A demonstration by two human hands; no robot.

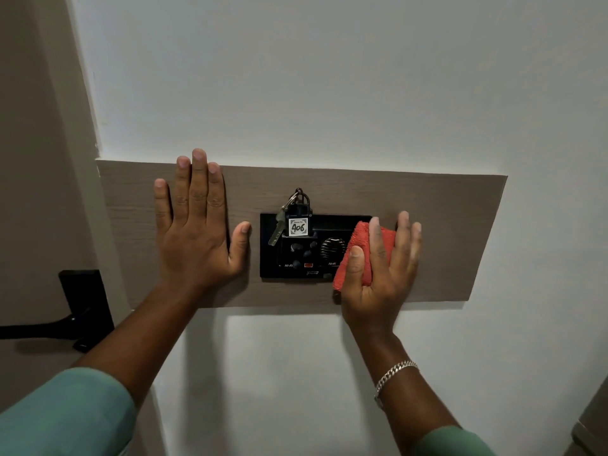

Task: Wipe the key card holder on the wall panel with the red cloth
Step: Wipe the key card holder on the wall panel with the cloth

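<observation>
A black switch plate with the key card holder (297, 255) is set in the middle of a brown wood-grain wall panel (444, 205). A key tag marked 406 (298, 227) stands in its top slot, with a metal key (277, 230) hanging beside it. My right hand (381, 271) presses a folded red cloth (357, 236) flat against the plate's right end, covering that edge. My left hand (197, 225) lies flat on the panel to the left of the plate, fingers spread, holding nothing.
White wall (312, 77) surrounds the panel. A black door handle and its plate (82, 297) sit at the lower left on a beige door. A grey metallic edge (592, 422) shows at the bottom right corner.
</observation>
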